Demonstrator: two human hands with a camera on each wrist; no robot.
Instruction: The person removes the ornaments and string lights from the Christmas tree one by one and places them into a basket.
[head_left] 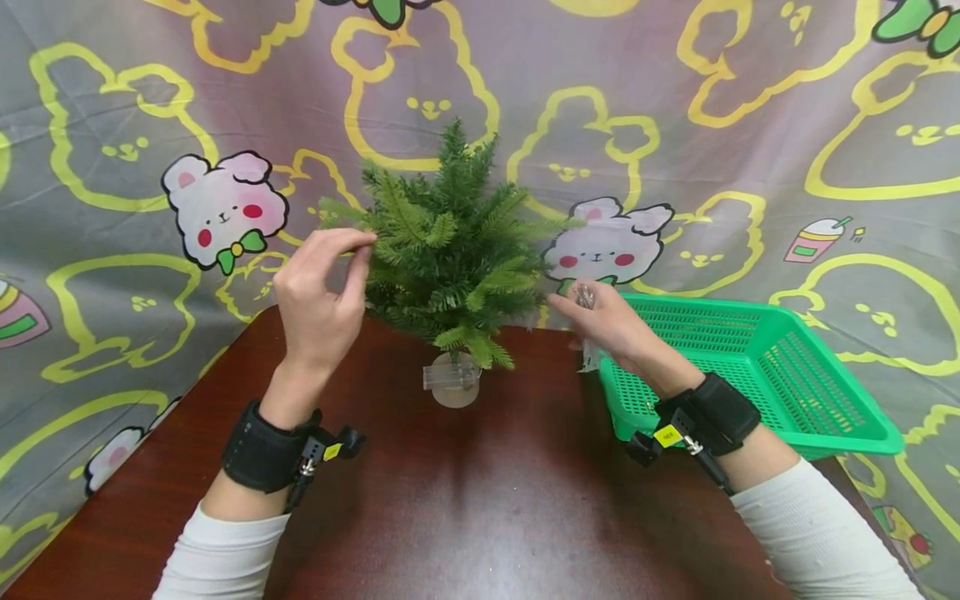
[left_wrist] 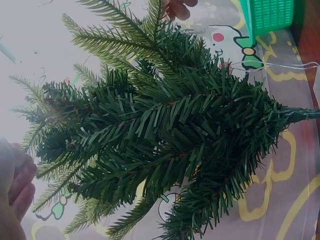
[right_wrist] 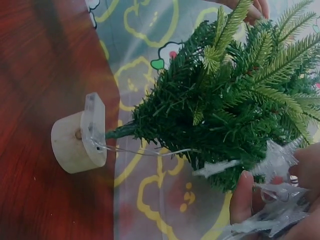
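Note:
A small artificial Christmas tree (head_left: 450, 242) stands upright in a pale round base (head_left: 455, 392). A clear battery box (left_wrist: 317, 90) (right_wrist: 96, 120) sits against that base, with a thin wire (right_wrist: 150, 152) running up into the branches. At the tree's left side, my left hand (head_left: 318, 300) pinches a branch tip between thumb and forefinger; the foliage partly hides the fingertips. Lower on the right, my right hand (head_left: 611, 329) holds a bunch of clear star-shaped string lights (right_wrist: 280, 215). One star (right_wrist: 217, 168) lies against the lower branches near the thumb.
A green plastic basket (head_left: 765, 367) stands on the right of the dark wooden table (head_left: 420, 500), behind my right wrist. A patterned cloth (head_left: 510, 75) hangs close behind the tree. Black wrist straps (head_left: 262, 450) with small cameras are on both arms.

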